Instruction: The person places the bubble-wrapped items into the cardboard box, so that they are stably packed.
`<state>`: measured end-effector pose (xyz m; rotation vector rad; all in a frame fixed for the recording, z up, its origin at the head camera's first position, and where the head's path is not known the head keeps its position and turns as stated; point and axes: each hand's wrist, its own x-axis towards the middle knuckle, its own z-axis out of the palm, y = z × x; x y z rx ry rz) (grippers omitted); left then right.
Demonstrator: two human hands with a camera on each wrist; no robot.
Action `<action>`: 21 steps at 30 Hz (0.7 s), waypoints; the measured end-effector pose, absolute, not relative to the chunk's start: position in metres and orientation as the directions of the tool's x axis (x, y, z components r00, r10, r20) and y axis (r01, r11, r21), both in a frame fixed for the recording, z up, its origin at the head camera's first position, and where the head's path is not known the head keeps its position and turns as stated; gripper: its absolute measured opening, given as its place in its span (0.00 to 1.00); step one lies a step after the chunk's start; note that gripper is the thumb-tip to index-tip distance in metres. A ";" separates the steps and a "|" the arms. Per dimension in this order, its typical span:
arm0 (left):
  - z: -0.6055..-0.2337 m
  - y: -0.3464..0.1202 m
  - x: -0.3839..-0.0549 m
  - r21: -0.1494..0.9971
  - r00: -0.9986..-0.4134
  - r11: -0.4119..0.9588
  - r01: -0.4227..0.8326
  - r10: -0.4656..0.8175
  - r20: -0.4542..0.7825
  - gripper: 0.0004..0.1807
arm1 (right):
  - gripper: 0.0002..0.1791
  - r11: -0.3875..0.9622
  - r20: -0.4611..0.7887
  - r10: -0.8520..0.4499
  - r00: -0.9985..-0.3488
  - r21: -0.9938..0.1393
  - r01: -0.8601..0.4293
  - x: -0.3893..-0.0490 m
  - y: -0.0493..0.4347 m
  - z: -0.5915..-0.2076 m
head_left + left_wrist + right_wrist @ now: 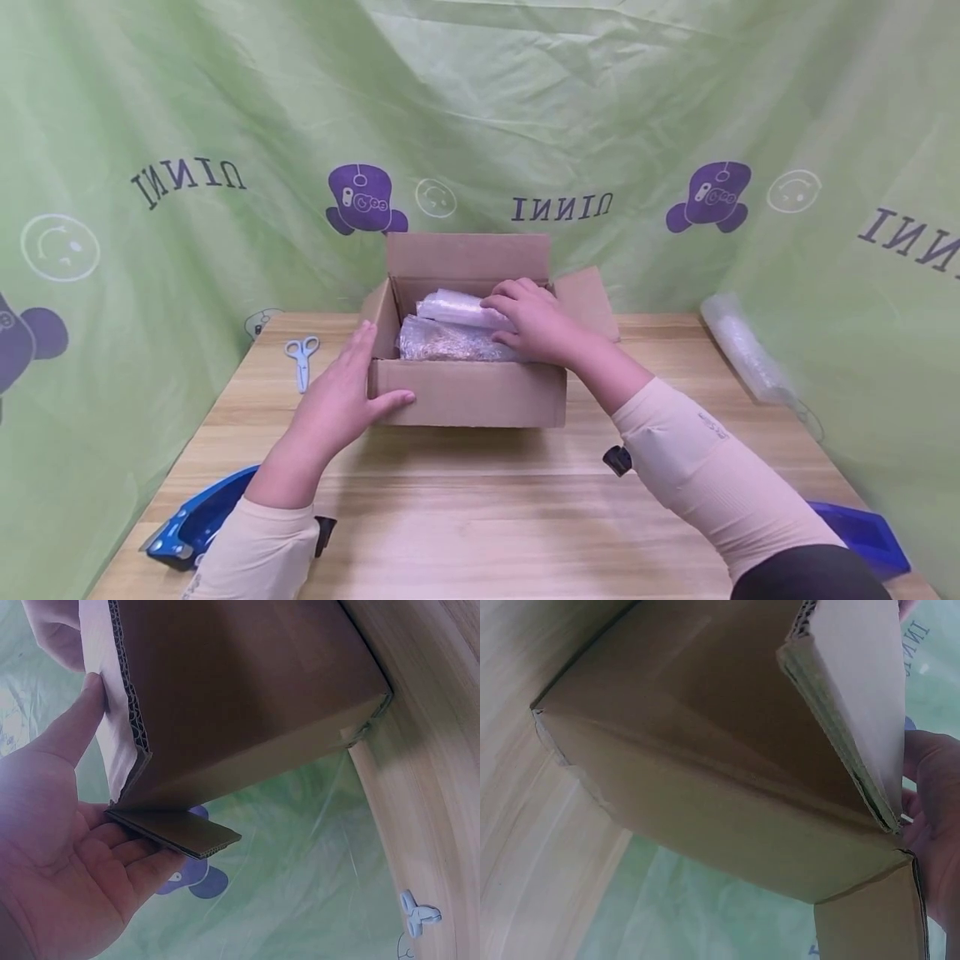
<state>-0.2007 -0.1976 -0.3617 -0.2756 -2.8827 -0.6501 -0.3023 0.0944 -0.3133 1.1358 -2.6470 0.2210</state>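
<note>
An open cardboard box (468, 392) at the middle of the wooden worktop (480, 500) is steadied at its near left corner by the left hand (337, 400), fingers straight and together, while bubble-wrapped bundles (450, 329) inside are pressed by the right hand (536, 321) with loosely spread fingers.

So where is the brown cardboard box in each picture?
Head view: the open brown cardboard box stands mid-table, with the left hand against its left side.
Left wrist view: the box fills the upper middle, seen from outside.
Right wrist view: the box fills most of the picture.
Shared landmark: the pale wooden table under the box.
</note>
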 end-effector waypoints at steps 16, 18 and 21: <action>-0.360 -0.194 -0.202 0.407 -0.967 0.887 0.216 0.138 0.213 0.63 | 0.35 0.717 0.049 -0.688 -0.724 -0.116 -0.688 -0.311 0.090 -0.316; -0.360 -0.194 -0.201 0.411 -0.968 0.886 0.216 0.139 0.209 0.63 | 0.35 0.723 0.034 -0.682 -0.730 -0.116 -0.681 -0.311 0.090 -0.316; -0.361 -0.195 -0.201 0.410 -0.969 0.888 0.210 0.135 0.206 0.63 | 0.35 0.726 0.028 -0.679 -0.733 -0.116 -0.677 -0.311 0.091 -0.314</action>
